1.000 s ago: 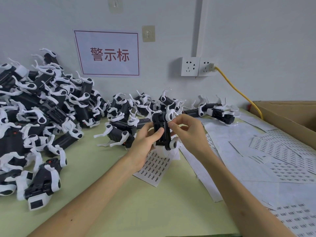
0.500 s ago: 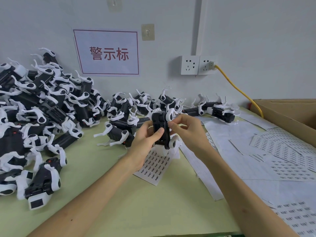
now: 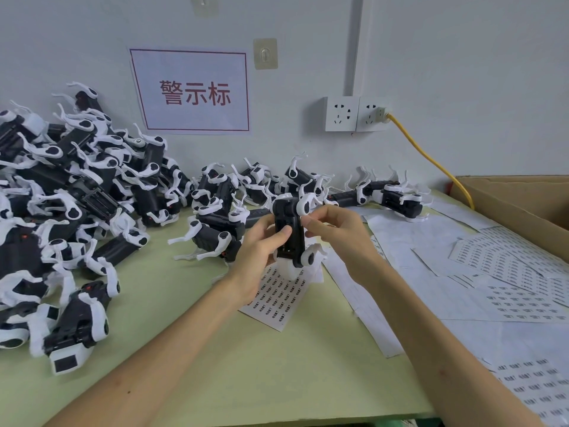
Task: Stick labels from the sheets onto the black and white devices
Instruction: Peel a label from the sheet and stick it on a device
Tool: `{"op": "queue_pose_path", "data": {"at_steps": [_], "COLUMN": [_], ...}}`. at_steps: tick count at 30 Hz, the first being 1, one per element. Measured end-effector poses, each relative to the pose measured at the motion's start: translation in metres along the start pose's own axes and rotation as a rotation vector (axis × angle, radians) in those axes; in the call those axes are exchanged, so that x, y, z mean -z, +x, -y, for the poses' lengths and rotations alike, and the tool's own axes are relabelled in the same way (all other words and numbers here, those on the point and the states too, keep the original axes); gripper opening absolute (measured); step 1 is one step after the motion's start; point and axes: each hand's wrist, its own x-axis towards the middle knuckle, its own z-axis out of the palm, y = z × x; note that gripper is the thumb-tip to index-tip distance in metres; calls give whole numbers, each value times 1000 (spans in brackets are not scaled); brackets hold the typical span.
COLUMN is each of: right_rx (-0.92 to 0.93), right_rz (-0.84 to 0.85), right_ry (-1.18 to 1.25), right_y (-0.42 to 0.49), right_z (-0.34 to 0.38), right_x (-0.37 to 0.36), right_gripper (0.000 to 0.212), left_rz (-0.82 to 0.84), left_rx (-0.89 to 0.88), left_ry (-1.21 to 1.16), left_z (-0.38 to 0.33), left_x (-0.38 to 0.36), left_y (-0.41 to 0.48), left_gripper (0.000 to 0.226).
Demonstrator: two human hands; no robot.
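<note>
I hold one black and white device (image 3: 291, 234) upright above the table's middle. My left hand (image 3: 261, 251) grips its black body from the left, thumb pressed on the front face. My right hand (image 3: 337, 234) holds its right side, fingers curled near the upper white arm. Whether a label is under a fingertip cannot be told. A label sheet (image 3: 278, 295) with rows of small printed labels lies right below the device. A big pile of black and white devices (image 3: 70, 211) fills the left, and a smaller group (image 3: 246, 192) sits behind my hands.
More label sheets (image 3: 505, 266) and blank backing paper (image 3: 415, 235) cover the table's right side. An open cardboard box (image 3: 523, 204) stands at the right edge. A yellow cable (image 3: 431, 158) runs from the wall sockets (image 3: 354, 114) down behind the box. A red-lettered sign (image 3: 191, 90) hangs on the wall.
Both hands and the held device stay almost in place; the device shifts only slightly. Nothing was picked up or let go.
</note>
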Motion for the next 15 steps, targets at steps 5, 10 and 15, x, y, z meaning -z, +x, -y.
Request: {"op": "queue_pose_path", "data": {"at_steps": [5,10,15], "right_rx": [-122,-131,-114], "right_rz": [104,271,302], "right_ry": [95,117,144], "right_y": [-3,-6,-5], "right_z": [4,2,2], "right_x": [3,-2,-3], "right_gripper": [25,13,16], "left_rz": [102,179,158], "left_rx": [67,63,111], "left_ry": [-147,-106,-124], "left_z": [-1,-2,-2], "left_x": [-2,-2,-3], "left_y": [0,-1,0], "left_gripper": [49,45,42]}}
